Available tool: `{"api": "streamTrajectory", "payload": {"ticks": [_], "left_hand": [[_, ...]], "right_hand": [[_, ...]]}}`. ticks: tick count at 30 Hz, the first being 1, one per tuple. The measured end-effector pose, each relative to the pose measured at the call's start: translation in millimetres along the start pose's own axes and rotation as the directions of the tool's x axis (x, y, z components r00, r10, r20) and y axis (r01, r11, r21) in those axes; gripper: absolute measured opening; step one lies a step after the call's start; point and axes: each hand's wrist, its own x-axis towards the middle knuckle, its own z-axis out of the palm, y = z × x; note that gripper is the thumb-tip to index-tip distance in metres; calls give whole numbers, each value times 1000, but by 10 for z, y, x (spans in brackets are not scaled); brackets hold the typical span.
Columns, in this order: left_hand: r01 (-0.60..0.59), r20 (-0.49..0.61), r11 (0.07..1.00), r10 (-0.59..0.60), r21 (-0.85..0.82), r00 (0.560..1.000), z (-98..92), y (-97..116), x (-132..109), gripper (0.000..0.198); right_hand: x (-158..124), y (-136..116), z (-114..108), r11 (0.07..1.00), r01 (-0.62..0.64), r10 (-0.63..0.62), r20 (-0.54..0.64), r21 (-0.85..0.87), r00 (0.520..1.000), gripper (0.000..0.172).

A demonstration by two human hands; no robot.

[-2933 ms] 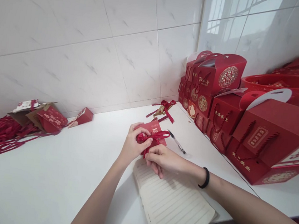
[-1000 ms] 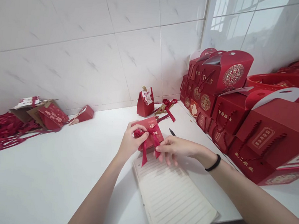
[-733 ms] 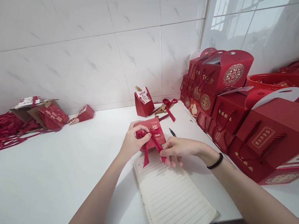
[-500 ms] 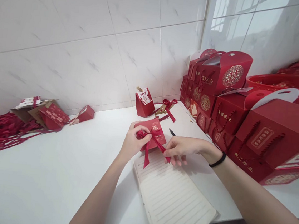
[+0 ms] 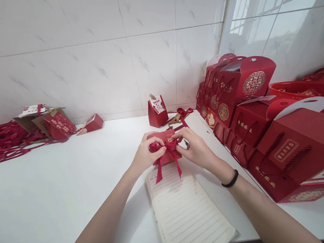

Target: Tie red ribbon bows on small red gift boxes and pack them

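A small red gift box point(image 5: 165, 136) with gold lettering sits at the top end of an open lined notebook point(image 5: 192, 214). Around its front runs a dark red ribbon point(image 5: 160, 170) tied in a bow, its two tails hanging over the page. My left hand point(image 5: 146, 151) pinches the bow's left loop between thumb and fingers. On the other side, my right hand point(image 5: 193, 145), with a black band at the wrist, closes its thumb and forefinger on the ribbon's right loop. A pen point(image 5: 186, 142) lies mostly hidden behind my right hand.
Stacked red handled boxes point(image 5: 290, 151) line the right side, with a red basin point(image 5: 314, 90) behind. A red candy box point(image 5: 157, 111) stands by the wall near a loose ribbon bow point(image 5: 184, 112). Piled ribbons point(image 5: 1, 142) and small boxes point(image 5: 59, 125) lie left on the white table point(image 5: 53, 199).
My right hand has let go of the ribbon's right tail and moved up to the bow's right loop. The tail now hangs free. My left hand stays on the bow.
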Motion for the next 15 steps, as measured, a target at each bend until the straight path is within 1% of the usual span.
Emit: {"api": "streamTrajectory", "payload": {"ticks": [2, 4, 7, 10, 11, 13, 15], "left_hand": [[-6, 3, 1000, 6, 1, 1000, 4, 8, -5, 2], [-9, 6, 1000, 9, 7, 1000, 15, 20, -13, 2], [-22, 23, 1000, 22, 12, 1000, 43, 42, -31, 2], [-43, 27, 999, 43, 12, 999, 73, 59, -49, 3], [-51, 25, 999, 50, 13, 998, 81, 60, -53, 3], [-60, 18, 998, 60, 13, 998, 91, 57, -56, 3], [-55, 23, 998, 54, 11, 998, 96, 50, -54, 3]], "right_hand": [[-33, 37, 60, 997, 37, -39, -30, -73, 999, 12], [-60, 50, 97, 994, 11, -17, -56, -111, 998, 9], [-89, 28, 142, 985, -83, 64, -125, -152, 990, 8], [-105, -9, 191, 963, -186, 148, -197, -193, 969, 4], [-108, -21, 204, 957, -219, 177, -212, -193, 961, 5], [-110, -43, 218, 945, -273, 233, -216, -179, 948, 12], [-105, -64, 212, 939, -311, 282, -195, -145, 940, 15]]}}
